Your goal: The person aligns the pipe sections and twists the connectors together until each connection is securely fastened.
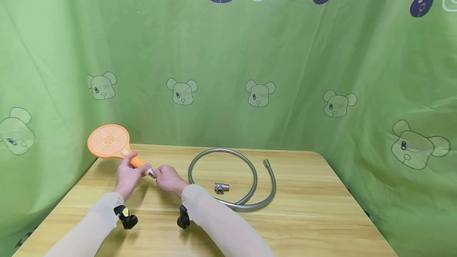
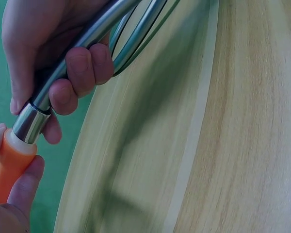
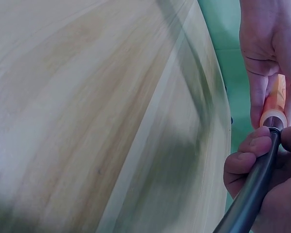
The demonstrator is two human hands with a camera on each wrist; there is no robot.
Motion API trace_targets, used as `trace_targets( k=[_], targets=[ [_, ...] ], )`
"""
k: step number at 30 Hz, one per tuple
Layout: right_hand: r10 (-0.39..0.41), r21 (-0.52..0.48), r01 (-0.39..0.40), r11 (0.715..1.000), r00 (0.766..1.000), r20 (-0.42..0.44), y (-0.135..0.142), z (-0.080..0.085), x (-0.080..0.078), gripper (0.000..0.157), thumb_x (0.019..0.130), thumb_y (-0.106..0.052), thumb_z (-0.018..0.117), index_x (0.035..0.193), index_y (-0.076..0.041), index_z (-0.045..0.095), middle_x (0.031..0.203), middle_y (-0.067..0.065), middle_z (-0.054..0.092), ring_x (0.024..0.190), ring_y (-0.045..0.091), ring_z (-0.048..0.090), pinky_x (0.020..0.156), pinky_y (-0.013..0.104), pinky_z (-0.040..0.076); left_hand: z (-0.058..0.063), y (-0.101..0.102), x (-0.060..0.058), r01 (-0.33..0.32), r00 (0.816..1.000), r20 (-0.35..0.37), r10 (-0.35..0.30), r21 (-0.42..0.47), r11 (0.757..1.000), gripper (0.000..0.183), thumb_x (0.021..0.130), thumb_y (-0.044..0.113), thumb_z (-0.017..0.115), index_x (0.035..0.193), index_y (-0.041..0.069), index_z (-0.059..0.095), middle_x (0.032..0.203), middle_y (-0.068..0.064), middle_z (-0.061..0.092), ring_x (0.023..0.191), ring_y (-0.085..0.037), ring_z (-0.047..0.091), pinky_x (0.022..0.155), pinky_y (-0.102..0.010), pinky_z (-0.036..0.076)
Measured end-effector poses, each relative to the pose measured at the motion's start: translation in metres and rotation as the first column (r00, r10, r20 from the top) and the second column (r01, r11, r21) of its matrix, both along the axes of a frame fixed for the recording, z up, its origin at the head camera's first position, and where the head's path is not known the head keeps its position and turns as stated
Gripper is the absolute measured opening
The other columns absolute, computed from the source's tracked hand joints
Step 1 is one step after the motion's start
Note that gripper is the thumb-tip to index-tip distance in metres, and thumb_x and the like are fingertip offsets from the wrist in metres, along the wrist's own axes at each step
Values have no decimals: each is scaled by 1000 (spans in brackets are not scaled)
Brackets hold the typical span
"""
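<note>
An orange shower head (image 1: 108,141) with a round perforated face is raised at the table's left, its handle slanting down to the right. My left hand (image 1: 127,175) pinches this handle near its lower end, thumb on one side and fingers on the other. Curled around the end of a grey metal hose (image 2: 94,31) are the fingers of my right hand (image 1: 169,179). The hose's silver nut (image 2: 31,125) is right against the pale collar of the handle, in line with it. How far it is threaded on, I cannot tell.
The hose's rest loops across the wooden table (image 1: 307,209), its free end fitting (image 1: 266,163) at the right. Inside the loop lies a small chrome tee fitting (image 1: 221,187). A green patterned curtain (image 1: 221,50) hangs around the back and sides.
</note>
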State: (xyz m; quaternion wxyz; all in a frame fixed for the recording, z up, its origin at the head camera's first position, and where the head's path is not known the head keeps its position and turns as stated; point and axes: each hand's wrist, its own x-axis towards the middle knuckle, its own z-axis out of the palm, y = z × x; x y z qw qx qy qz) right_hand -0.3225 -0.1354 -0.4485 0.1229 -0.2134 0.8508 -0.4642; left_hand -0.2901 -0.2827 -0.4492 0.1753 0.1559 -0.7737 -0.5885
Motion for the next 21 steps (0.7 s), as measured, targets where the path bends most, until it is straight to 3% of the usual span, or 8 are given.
trace_targets(
  k=[6,12,16,21],
  targets=[
    [-34,-30,34,999,999,-3,0,0,0,19,105,-25,50,92,-12,53,69,-2,56,54,9,44,43,22,34,-1,-1,-1,8,1000,-6,-8,20,1000,74,90,12,76,153,8,38,112,-15,53,82,-8,57,71,-16,58],
    [-41,-19,40,999,999,-11,-2,1,2,33,106,-30,49,86,-7,62,63,-3,56,51,9,43,43,21,33,0,-1,-1,17,1000,-8,-16,34,999,75,90,12,76,154,8,37,113,-16,53,83,-8,58,73,-17,59],
    [-24,15,25,1000,1000,-16,-1,2,3,42,99,-39,61,79,-2,68,55,-5,49,48,9,38,42,22,30,0,0,0,6,1000,2,-6,-4,1000,76,90,16,77,154,9,37,112,-16,54,84,-9,58,72,-16,58],
    [-17,-27,18,999,1000,20,1,1,4,22,93,-25,73,89,-5,64,62,-3,53,49,9,42,41,21,32,0,1,1,-2,1000,7,2,-32,999,77,89,19,78,154,8,37,112,-15,55,87,-12,57,72,-17,58]
  ],
)
